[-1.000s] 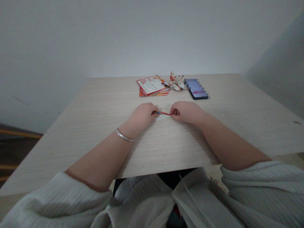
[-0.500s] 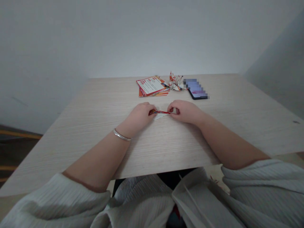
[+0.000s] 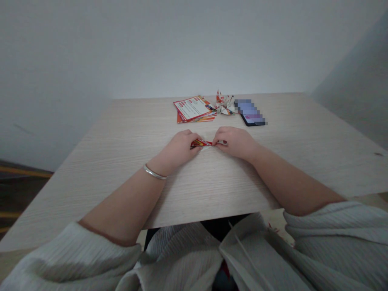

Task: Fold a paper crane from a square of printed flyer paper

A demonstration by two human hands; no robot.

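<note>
Between my hands is a small folded piece of printed paper (image 3: pixel 205 142), red with white lettering and some yellow. My left hand (image 3: pixel 184 144) pinches its left end, and a silver bangle circles that wrist. At the right end, the fingertips of my right hand (image 3: pixel 233 140) are closed on the paper. A pale part of the sheet shows just below the red strip. The fingers cover both ends, so the full folded shape is hidden.
Beyond my hands lies a stack of printed paper sheets (image 3: pixel 194 108). Beside it sits a folded paper figure (image 3: pixel 223 104) with pointed tips. A phone (image 3: pixel 250 113) with a lit, blurred screen lies to the right. The pale wooden table (image 3: pixel 130 129) meets a wall behind.
The paper has turned in my fingers, so more of its red printed face shows and less of the pale part. My right fingertips have shifted slightly left along it.
</note>
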